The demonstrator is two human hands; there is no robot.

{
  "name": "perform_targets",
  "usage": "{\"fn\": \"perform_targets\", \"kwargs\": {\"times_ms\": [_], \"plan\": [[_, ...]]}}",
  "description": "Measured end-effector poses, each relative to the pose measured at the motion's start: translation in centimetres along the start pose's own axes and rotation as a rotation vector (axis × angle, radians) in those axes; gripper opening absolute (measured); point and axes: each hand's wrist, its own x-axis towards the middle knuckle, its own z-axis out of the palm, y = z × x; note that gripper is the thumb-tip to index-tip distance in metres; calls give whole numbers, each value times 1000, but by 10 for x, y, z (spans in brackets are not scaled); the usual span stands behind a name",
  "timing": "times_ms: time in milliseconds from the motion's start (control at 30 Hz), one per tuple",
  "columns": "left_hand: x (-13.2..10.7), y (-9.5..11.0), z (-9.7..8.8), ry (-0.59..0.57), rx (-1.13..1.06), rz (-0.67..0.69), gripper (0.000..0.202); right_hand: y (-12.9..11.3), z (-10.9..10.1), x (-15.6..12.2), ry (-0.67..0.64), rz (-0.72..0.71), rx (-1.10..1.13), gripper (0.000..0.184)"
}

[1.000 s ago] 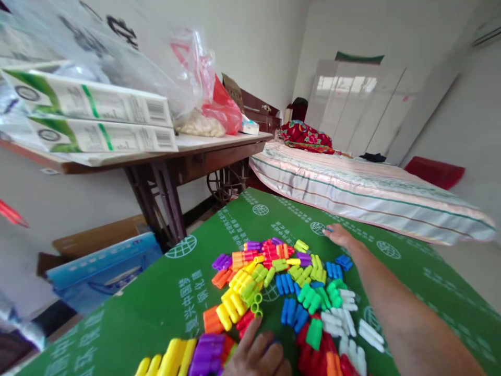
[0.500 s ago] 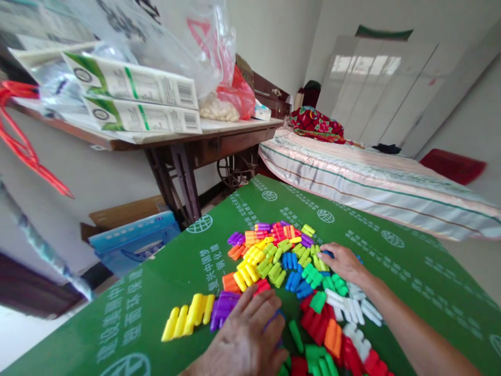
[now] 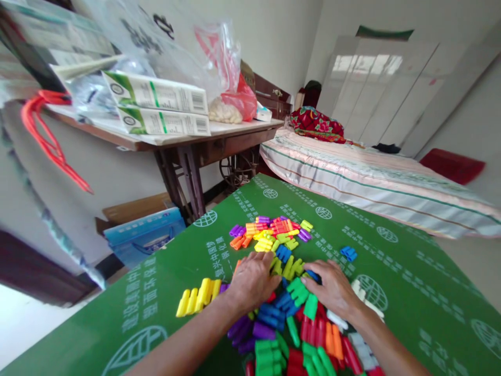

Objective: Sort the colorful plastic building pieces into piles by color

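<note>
Brightly coloured plastic pieces, tube-like and joined in short rows, lie heaped on the table. My left hand [image 3: 254, 279] rests palm down at the heap's left side, its fingers stretched over lime green pieces [image 3: 293, 267] and close to yellow pieces [image 3: 264, 243]. At the right side my right hand [image 3: 332, 286] is curved, thumb and forefinger apart, with a blue piece [image 3: 313, 275] between them. Green pieces [image 3: 298, 290] touch or lie close to its thumb. Under and around the wrists are purple pieces [image 3: 240, 329], red pieces [image 3: 313, 330] and white pieces [image 3: 367, 297], some partly hidden.
A yellow row [image 3: 199, 297] sits left of the heap, a loose blue piece [image 3: 348, 254] to the right. The green printed table cover [image 3: 422, 292] extends outward. Behind stand a sewing table [image 3: 230, 137] with boxes [image 3: 160, 107] and bags, and a bed [image 3: 371, 177].
My left hand has moved forward and slightly right. My right hand has drawn back toward me, bringing lime green and green pieces closer. A loose blue piece now shows apart at right.
</note>
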Motion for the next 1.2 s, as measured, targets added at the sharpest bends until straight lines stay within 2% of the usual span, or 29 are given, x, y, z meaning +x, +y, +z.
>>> {"fn": "perform_targets", "kwargs": {"times_ms": [133, 233, 333, 400, 533, 600, 700, 767, 867, 1033, 1200], "plan": [[7, 8, 10, -27, -287, 230, 57, -14, 1, -10, -10, -35, 64, 21], [16, 14, 9, -50, -369, 322, 56, -25, 1, -15, -16, -69, 104, 18], [28, 12, 0, 8, -382, 396, 53, -30, -2, -22, -2, -100, 166, 19], [40, 3, -9, 69, -304, 356, 48, -30, -5, -27, 23, -94, 202, 23], [66, -26, -21, 129, 15, 121, 44, -35, -8, -20, 85, -109, 182, 27], [77, -38, -22, 119, 123, 6, 44, -46, -4, -3, 116, -186, 114, 28], [86, -50, -20, 75, 159, -96, 44, -70, 8, 33, 96, -338, -7, 31], [86, -56, -19, 43, 153, -109, 42, -85, 18, 55, 47, -382, -82, 34], [79, -63, -20, 27, 151, -89, 38, -93, 28, 71, 6, -348, -184, 32], [58, -63, -20, 38, 123, -22, 33, -77, 24, 50, 12, -223, -265, 39], [34, -41, -10, 13, 20, 135, 30, -50, 0, 29, 17, -58, -382, 37]]}}
